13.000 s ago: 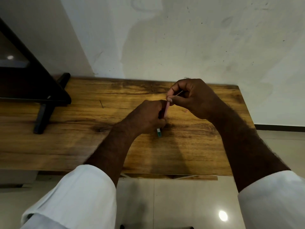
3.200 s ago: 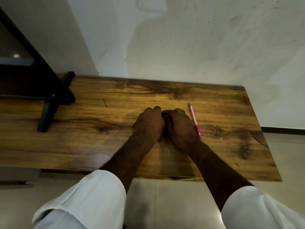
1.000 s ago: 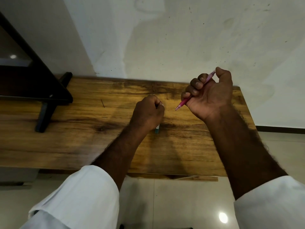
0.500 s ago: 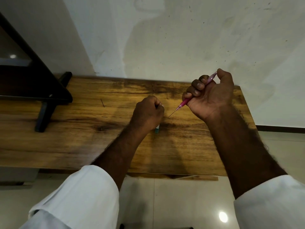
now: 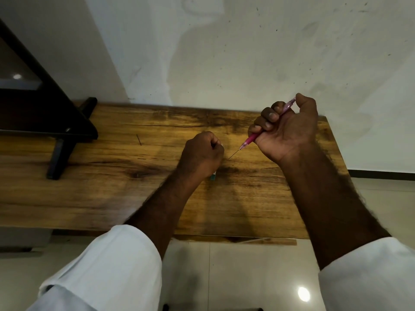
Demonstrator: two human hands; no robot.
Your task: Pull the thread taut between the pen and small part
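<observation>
Your right hand (image 5: 289, 129) has its fingers curled round a pink mechanical pencil (image 5: 252, 138), lead out; your left hand (image 5: 202, 157) fists a small teal-tipped case (image 5: 213, 176) on the tabletop (image 5: 112, 176).

A wooden table (image 5: 89, 198) stands against a stained white wall (image 5: 224, 52). A black stand (image 5: 56, 131) rests at its left end. A thin dark stick (image 5: 139, 139) lies nearby.
</observation>
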